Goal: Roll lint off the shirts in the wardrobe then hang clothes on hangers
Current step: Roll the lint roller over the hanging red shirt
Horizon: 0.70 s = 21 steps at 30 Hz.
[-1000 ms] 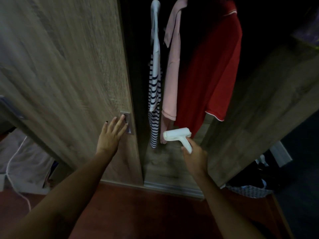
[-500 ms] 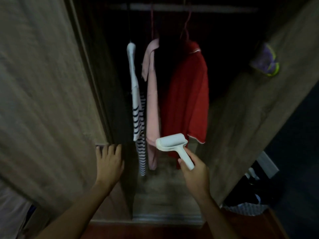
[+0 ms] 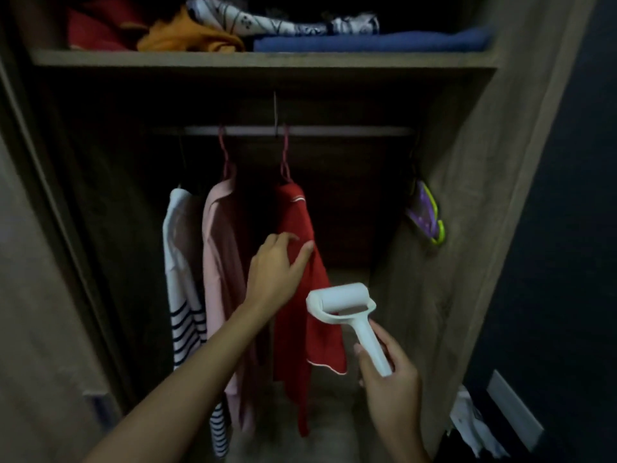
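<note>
- Red shirt hangs rightmost on the wardrobe rail; your left hand, fingers loosely spread, touches its shoulder.
- Your right hand grips the white lint roller just beside it.

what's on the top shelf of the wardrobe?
On the shelf: a red cloth, an orange one, a patterned white fabric, a folded blue one. Anything behind them is hidden in the dark.

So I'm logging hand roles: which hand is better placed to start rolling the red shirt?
Right hand: it grips the lint roller beside the red shirt, which the left hand touches.
</note>
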Tool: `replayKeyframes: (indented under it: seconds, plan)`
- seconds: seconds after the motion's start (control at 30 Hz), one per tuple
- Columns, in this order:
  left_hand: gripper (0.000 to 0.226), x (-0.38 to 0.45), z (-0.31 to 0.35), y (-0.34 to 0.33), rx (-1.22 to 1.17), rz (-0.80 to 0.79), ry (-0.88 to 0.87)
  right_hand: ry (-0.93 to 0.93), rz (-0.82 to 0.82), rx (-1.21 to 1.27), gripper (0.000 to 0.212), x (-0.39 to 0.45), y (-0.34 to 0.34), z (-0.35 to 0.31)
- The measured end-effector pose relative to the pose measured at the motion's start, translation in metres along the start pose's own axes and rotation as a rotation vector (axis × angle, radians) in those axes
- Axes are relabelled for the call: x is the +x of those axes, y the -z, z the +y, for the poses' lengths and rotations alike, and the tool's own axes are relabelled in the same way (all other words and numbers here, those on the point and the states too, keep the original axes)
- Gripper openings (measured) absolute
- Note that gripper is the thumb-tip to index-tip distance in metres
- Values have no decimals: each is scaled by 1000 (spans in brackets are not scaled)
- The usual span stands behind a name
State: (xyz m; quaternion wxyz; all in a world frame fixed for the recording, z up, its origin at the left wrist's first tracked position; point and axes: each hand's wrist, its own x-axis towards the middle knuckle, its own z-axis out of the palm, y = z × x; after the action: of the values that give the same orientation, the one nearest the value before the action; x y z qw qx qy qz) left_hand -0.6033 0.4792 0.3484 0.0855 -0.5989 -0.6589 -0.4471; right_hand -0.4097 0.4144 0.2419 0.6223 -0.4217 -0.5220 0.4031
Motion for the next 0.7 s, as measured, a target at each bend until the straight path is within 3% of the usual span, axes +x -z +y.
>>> replayKeyframes:
  seconds: [0.07,0.17,0.37,0.7]
  plan:
    - [47,10,14,-8,66,-28,74,18,16,0,42,14,9,-1]
    - [31,13,18,-20,129,-90,128,21,18,14,41,32,20,3]
    - [11,-12,-5,-4,65,10,261,-11,-14,98,39,57,19,14]
    - [16,-71,-56,41,240,5,225,-13,-199,76,44,57,-3,15]
